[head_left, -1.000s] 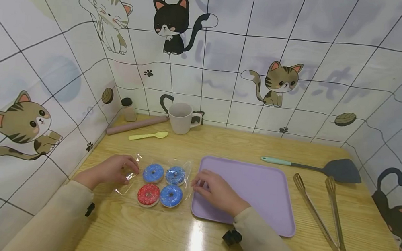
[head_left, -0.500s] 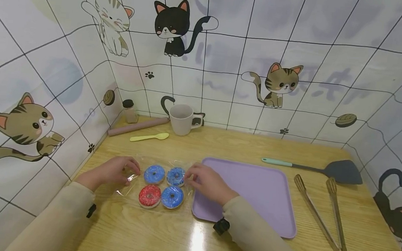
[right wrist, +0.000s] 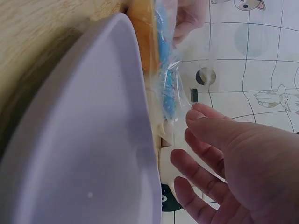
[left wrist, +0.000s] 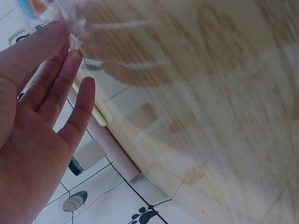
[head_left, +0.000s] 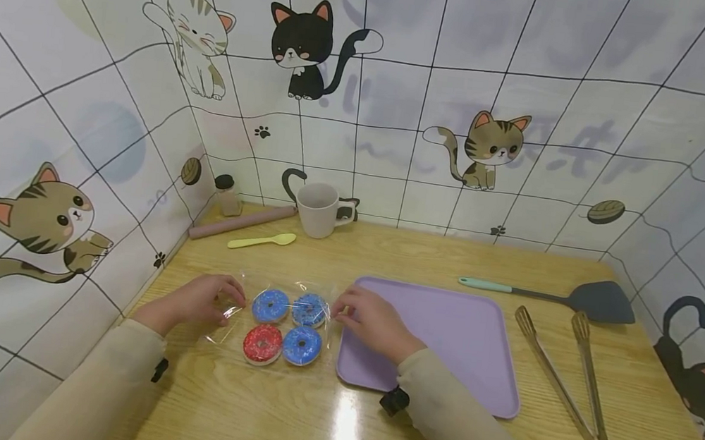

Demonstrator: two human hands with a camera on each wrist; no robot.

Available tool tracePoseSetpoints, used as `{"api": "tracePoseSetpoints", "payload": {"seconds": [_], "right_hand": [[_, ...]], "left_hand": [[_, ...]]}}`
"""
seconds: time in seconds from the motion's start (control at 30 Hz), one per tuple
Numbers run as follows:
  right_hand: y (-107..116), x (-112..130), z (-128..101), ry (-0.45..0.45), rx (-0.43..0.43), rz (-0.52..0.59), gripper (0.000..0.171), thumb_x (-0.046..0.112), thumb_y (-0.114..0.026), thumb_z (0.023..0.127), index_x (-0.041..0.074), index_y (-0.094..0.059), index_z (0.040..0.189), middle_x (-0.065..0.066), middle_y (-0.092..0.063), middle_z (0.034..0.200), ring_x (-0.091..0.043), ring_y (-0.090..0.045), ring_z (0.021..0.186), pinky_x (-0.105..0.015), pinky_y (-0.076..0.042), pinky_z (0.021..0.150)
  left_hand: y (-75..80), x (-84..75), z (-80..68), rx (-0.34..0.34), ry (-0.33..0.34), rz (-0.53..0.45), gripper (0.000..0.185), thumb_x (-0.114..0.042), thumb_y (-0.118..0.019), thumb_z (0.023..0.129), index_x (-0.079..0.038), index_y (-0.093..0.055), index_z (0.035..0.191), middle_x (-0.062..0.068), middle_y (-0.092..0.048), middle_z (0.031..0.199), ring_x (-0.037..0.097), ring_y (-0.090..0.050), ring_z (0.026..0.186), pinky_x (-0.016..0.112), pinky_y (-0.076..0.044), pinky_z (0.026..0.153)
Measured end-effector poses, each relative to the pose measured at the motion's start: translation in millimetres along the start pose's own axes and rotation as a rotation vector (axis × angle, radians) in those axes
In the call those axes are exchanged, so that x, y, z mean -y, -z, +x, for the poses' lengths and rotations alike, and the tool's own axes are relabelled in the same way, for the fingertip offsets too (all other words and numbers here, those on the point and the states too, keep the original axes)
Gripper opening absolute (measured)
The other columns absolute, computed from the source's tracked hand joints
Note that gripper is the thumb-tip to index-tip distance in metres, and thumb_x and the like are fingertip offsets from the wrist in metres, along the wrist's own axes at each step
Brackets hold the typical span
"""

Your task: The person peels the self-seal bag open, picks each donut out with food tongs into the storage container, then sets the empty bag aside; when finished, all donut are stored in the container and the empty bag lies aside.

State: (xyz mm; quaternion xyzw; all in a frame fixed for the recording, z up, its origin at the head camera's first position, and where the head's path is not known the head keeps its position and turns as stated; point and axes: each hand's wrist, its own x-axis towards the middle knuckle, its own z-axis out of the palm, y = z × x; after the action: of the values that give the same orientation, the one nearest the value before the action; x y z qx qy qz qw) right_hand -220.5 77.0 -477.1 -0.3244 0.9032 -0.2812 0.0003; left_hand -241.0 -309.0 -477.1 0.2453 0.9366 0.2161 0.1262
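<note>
A clear plastic bag [head_left: 279,323] of four donuts lies flat on the wooden table [head_left: 426,248] in the lower middle of the head view, between the two hands. Inside it, two blue donuts [head_left: 270,305] sit side by side at the far edge, with a red donut [head_left: 261,343] and a third blue one in front of them. The left hand [head_left: 200,299] rests at the bag's left edge, its fingertips pinching the plastic; in the left wrist view the film is caught at the fingertips [left wrist: 70,44] while the other fingers lie straight. The right hand [head_left: 370,319] is at the bag's upper right corner, over the left rim of the purple tray [head_left: 468,344], and in the right wrist view its fingertips [right wrist: 196,114] touch the crinkled plastic with the other fingers loosely spread. The tray lies just beside the bag, to its right. Further right in the frame lie metal tongs [head_left: 567,375] and a dark spatula [head_left: 574,298]. At the back, toward the upper left of the table, stand a mug [head_left: 318,208], a yellow spoon [head_left: 261,240] and a rolling pin [head_left: 240,220].
</note>
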Motion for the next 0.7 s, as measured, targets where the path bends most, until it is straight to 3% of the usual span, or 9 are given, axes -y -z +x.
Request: {"api": "tracePoseSetpoints", "payload": {"seconds": [0.4, 0.7], "right_hand": [[1.8, -5.5, -12.6, -0.023, -0.055, -0.025, 0.003, 0.025, -0.074, 0.096, 0.023, -0.073, 0.095, 0.011, -0.064, 0.097, -0.008, -0.064, 0.089, -0.029, -0.054, 0.08], [5.5, -8.7, -22.4, -0.038, -0.061, -0.006, 0.004, 0.025, -0.074, 0.097, 0.022, -0.075, 0.095, 0.01, -0.066, 0.099, -0.011, -0.066, 0.092, -0.03, -0.054, 0.08]], "left_hand": [[2.4, -2.1, -2.2, 0.021, 0.019, -0.004, 0.032, -0.006, -0.088, 0.079, -0.019, -0.079, 0.107, 0.003, -0.068, 0.123, 0.033, -0.063, 0.119, 0.054, -0.051, 0.1], [2.3, -7.5, -0.7, 0.012, -0.012, -0.008, 0.033, -0.004, -0.088, 0.078, -0.017, -0.079, 0.107, 0.003, -0.068, 0.122, 0.034, -0.063, 0.119, 0.056, -0.05, 0.101]]}}
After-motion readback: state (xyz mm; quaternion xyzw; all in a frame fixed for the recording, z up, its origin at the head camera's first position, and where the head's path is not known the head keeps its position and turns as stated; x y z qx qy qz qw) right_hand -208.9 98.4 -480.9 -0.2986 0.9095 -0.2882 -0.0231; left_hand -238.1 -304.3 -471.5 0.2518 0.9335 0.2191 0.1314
